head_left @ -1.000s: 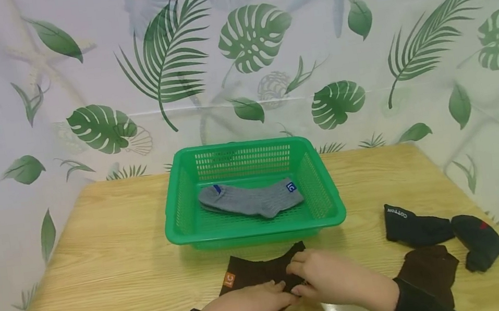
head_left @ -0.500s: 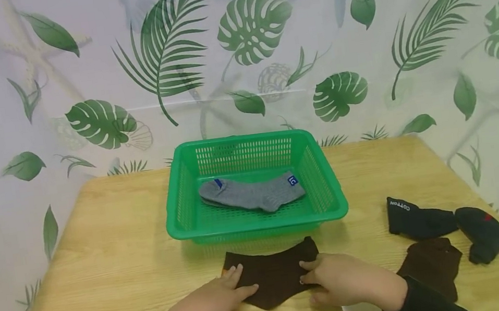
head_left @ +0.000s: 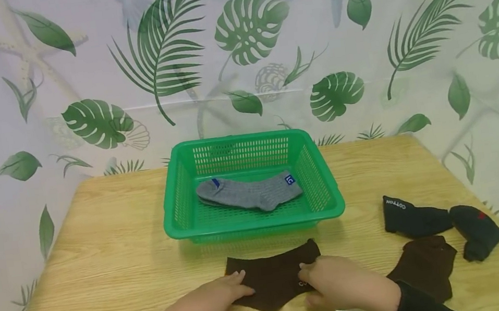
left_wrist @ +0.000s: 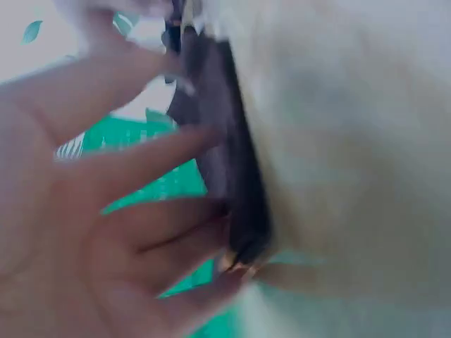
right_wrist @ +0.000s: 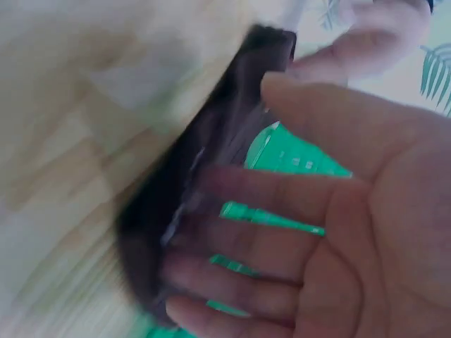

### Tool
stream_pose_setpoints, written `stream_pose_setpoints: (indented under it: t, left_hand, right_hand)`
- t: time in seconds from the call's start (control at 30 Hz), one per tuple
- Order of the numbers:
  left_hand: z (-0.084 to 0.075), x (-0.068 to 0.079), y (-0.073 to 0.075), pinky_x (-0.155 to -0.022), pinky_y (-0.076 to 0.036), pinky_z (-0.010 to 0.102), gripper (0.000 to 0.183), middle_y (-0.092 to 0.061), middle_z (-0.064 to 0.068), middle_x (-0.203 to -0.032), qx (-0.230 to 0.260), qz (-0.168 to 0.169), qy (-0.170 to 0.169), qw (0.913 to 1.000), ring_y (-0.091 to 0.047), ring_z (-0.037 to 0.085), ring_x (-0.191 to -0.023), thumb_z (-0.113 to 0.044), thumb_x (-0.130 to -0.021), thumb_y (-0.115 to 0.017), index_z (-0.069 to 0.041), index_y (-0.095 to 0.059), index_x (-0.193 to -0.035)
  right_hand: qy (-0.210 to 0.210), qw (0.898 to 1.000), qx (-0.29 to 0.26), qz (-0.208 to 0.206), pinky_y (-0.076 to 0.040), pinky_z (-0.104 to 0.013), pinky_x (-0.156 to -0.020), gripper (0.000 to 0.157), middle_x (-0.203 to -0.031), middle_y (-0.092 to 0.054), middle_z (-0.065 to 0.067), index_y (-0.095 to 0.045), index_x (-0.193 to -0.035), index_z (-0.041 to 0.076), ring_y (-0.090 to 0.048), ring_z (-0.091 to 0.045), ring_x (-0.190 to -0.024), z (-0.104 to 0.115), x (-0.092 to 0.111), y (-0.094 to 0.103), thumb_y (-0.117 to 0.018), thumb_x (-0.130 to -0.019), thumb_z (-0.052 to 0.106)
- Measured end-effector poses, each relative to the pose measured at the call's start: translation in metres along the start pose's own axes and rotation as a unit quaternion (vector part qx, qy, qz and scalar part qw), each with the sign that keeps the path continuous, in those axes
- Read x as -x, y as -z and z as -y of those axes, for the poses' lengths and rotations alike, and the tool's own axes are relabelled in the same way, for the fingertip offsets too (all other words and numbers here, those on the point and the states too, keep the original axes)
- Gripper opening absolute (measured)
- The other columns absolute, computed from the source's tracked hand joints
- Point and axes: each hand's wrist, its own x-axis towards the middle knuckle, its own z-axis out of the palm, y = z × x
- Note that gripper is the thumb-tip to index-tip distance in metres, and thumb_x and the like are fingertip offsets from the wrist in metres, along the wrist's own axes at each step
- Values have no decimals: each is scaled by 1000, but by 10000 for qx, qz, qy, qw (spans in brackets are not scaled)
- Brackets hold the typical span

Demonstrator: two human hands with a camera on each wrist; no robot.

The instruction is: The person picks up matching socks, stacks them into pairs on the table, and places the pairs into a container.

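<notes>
A dark brown sock (head_left: 271,281) lies spread sideways on the table in front of the basket in the head view. My left hand (head_left: 208,305) rests its fingers on the sock's left end; in the left wrist view the fingers (left_wrist: 165,151) reach fairly straight onto the brown cloth. On the sock's right end, beside some pale lettering, lie the fingertips of my right hand (head_left: 347,284). The right wrist view has that hand's fingers (right_wrist: 261,239) extended against the sock, blurred. Part of each end of the sock is hidden under the hands.
A green plastic basket (head_left: 256,224) with a pair of grey socks (head_left: 254,192) stands just beyond the hands. To the right lie a black sock (head_left: 416,218) lettered COTTON, a dark sock (head_left: 477,233) with a red mark, and another brown sock (head_left: 427,266).
My hands, close together over the sock a second ago, have spread apart, the left hand moving left. More of the sock's middle shows, and its orange label is now covered. The basket stays put.
</notes>
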Motion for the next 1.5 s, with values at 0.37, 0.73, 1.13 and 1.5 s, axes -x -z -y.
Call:
stream_pose_setpoints:
  t: [0.37, 0.73, 1.13, 1.5]
  left_hand:
    - [-22, -35, -16, -96, -41, 60, 63, -19, 33, -149, 4181, -1793, 872, 8862, -33, 50, -130, -15, -96, -54, 3, -23, -148]
    - [-24, -44, -25, -93, -49, 41, 61, -22, 40, -146, 5615, -1649, 831, 8066, -52, 36, -118, 2, -92, -43, 9, -16, -146]
    - [-9, -45, -25, -85, -51, 35, 52, -57, 24, -126, 4453, -1145, 128, 8880, -58, 31, -110, 18, -83, -39, 11, -46, -134]
    - [0, -44, -22, -75, -45, 22, 16, -64, -8, -87, 2609, -849, -413, 9607, -52, 4, -80, -5, -76, -76, -11, -73, -91]
  right_hand:
    - [-99, 9988, -112, -472, -50, -26, -52, 55, -70, -63, -2, -60, -124, 1, -61, -13, -58, 34, -49, -7, -69, -89, 42]
    - [-3, 9929, -394, -1126, -36, -22, -44, 49, -60, -47, 11, -65, -94, 12, -45, -5, -49, 34, -60, -18, -73, -78, 58]
    - [493, 9859, -1028, -1226, -47, -20, -56, 16, -80, -68, 6, -71, -103, 12, -58, -2, -65, 26, -48, -9, -70, -90, 21]
    - [1718, 8850, -3446, -2617, -53, -22, -54, 9, -69, -65, 4, -64, -84, 12, -59, 2, -58, 28, -24, 28, -71, -88, 9]
